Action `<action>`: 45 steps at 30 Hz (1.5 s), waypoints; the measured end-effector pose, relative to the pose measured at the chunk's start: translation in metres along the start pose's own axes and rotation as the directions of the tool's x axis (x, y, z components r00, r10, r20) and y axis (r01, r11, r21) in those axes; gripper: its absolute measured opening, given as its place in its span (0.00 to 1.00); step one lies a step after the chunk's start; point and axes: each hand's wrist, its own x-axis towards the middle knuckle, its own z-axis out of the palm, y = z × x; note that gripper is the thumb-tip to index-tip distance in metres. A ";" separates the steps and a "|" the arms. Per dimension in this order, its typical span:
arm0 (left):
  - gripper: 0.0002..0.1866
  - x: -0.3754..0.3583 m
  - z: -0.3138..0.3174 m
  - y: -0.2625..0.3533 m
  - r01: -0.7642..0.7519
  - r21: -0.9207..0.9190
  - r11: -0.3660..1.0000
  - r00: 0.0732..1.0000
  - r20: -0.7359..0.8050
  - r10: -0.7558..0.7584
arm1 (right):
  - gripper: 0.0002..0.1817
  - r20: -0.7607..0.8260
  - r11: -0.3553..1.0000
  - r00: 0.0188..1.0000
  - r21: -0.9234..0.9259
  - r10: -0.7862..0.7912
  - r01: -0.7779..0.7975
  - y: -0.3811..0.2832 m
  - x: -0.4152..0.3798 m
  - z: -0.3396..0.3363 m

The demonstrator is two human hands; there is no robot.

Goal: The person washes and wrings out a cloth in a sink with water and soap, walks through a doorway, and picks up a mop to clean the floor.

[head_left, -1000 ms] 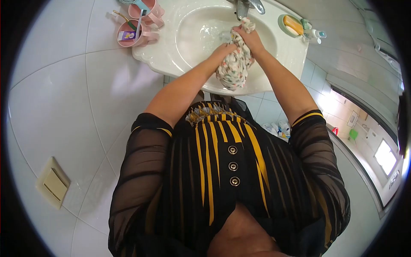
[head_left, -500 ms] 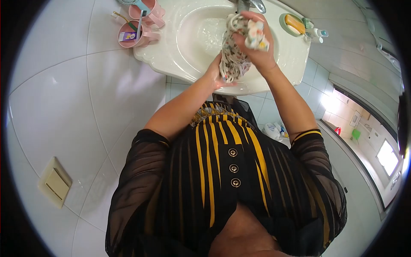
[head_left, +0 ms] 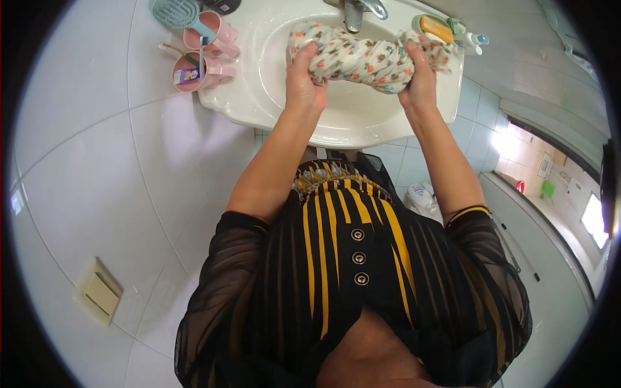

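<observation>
A bunched, twisted length of patterned cloth (head_left: pixel 362 63), white with small orange and green prints, stretches crosswise over the sink (head_left: pixel 362 126). My left hand (head_left: pixel 305 81) is wrapped round its left end, thumb on top. Round the right part is my right hand (head_left: pixel 420 81), with a loose ruffled end of cloth sticking out beyond it. Behind the cloth, at the back of the basin, stands the metal faucet (head_left: pixel 354 14).
Left on the counter are two pink cups (head_left: pixel 217 35), a blue-green hairbrush (head_left: pixel 176 14), toothbrushes and a purple-and-white tube (head_left: pixel 187 75). At the right sits a soap dish with orange soap (head_left: pixel 436 29), beside small bottles (head_left: pixel 477 40). A white bottle (head_left: pixel 420 194) stands below the sink.
The cloth was bunched upright between my hands; now it lies crosswise as a twisted roll. My hands have spread apart, the left going up and left.
</observation>
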 end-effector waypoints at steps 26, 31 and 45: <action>0.13 -0.056 0.122 -0.026 -0.990 -0.141 -0.031 -0.108 0.866 -0.488 | 0.20 0.472 0.650 0.506 -0.714 0.721 -0.261 -0.033 0.045 0.051; 0.09 -0.054 0.115 -0.051 -0.985 -0.158 -0.062 -0.063 0.677 -0.733 | 0.16 0.551 0.620 0.409 -0.783 0.728 -0.050 -0.010 0.039 0.048; 0.29 -0.021 0.051 -0.027 -0.509 0.426 0.748 0.817 0.512 0.265 | 0.10 0.111 0.376 0.359 -0.278 0.927 -0.884 0.006 0.025 0.000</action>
